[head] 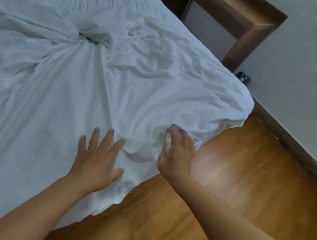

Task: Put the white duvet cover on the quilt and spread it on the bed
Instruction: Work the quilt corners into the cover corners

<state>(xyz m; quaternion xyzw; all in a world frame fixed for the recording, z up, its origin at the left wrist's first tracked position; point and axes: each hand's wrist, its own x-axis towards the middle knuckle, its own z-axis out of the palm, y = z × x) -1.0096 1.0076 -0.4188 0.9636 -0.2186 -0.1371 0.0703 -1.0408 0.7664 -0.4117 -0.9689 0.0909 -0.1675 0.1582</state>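
The white duvet cover (81, 79) lies wrinkled over the bed and fills the left and middle of the head view. A twisted bunch of cloth gathers at its upper middle. Its near corner hangs over the bed's edge toward the floor. My left hand (97, 160) lies flat on the cover near that edge, fingers spread and straight. My right hand (177, 153) is just to the right at the cover's edge, its fingers curled into a fold of the white cloth. The quilt itself is hidden.
Wooden floor (215, 190) runs along the right and bottom of the bed. A dark wooden frame (247, 28) stands at the top against a white wall (315, 71). A small dark object (243, 77) sits at the wall's base. Blurred items lie at the far right edge.
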